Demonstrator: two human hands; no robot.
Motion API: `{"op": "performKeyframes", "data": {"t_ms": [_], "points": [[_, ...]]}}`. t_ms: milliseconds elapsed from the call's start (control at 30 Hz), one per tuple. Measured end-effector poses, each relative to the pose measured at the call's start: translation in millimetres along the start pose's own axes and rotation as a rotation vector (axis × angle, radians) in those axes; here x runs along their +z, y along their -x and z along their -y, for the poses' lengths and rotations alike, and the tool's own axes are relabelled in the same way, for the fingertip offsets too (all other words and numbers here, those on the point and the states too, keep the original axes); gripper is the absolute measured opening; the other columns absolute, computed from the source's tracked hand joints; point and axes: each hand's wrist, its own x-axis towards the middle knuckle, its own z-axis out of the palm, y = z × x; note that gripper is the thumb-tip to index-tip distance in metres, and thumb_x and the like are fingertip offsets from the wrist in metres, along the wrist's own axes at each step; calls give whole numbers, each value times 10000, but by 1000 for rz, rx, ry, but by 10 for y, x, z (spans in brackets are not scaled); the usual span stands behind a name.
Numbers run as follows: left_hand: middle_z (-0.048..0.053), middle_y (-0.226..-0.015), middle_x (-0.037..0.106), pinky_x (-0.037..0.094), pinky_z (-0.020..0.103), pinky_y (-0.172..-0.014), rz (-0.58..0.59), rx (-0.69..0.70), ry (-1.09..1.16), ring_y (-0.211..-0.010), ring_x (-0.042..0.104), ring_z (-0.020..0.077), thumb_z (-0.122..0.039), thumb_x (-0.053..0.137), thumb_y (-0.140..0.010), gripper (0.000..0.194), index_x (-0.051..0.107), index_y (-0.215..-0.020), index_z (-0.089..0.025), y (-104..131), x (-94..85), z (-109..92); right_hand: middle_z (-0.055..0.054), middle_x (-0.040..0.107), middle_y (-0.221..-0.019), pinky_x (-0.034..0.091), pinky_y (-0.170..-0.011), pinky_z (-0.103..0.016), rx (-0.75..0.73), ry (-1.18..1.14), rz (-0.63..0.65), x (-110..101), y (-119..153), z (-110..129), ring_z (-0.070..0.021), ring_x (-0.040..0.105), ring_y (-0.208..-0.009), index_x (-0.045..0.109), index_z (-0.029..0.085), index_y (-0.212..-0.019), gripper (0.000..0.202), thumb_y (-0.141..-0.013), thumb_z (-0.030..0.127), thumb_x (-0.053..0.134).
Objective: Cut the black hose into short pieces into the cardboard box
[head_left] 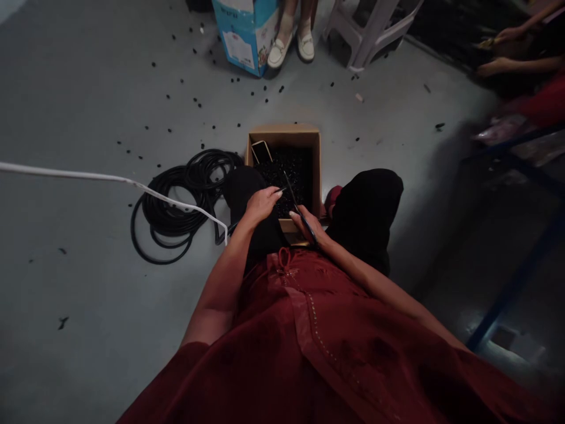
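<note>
My left hand [263, 203] is closed around a black hose [281, 189], whose short end sticks out past my fingertips. In my right hand [309, 224] are dark scissors [289, 185], their blades pointing up and away from me close to that hose end. Both hands are above the near part of a cardboard box [316, 176] between my knees. Many small black pieces [300, 168] fill the box, and a dark flat rectangle with a pale edge [262, 152] leans in its far left corner.
A coil of black hose [170, 206] lies left of the box, with a white cable [176, 204] crossing above it. Small black bits are scattered over the floor. Farther off are a blue carton [238, 41], another person's white shoes [279, 52] and a grey plastic stool [362, 38]. A co-worker's hands [497, 66] show at right.
</note>
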Motion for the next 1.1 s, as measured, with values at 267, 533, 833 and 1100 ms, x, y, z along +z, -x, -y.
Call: {"op": "performKeyframes", "data": {"t_ms": [267,533,833,1100], "points": [[71,-1168,728,457,289,-870,21,-24,-154,-1067,656,234,-390,386,-986,416,671,-1243,-227,-10,41,-32,-25,595,-751,404,-682,-300,38,72,-38,16,4,-76,-204,548,-720,579,203,-1001,436,-888,599,437],[85,-1183,727,462,311,-887,26,-27,-166,-1091,659,260,-401,389,-987,420,671,-1246,-229,-40,53,-10,-14,569,-717,400,-684,-300,44,88,-49,10,9,-85,-207,541,-715,577,221,-961,425,-886,614,433],[76,-1282,689,464,338,-951,69,15,-299,-1201,619,269,-400,405,-986,407,642,-1294,-278,19,80,-25,-54,646,-903,472,-768,-350,51,-53,30,47,-61,-177,-221,594,-810,556,202,-1143,479,-886,599,477],[75,-1291,686,462,356,-948,66,22,-296,-1197,625,280,-407,394,-989,406,647,-1281,-280,22,82,-28,-10,586,-744,437,-698,-310,66,-1,-1,25,-54,-179,-198,555,-729,570,215,-986,434,-889,622,454]]}}
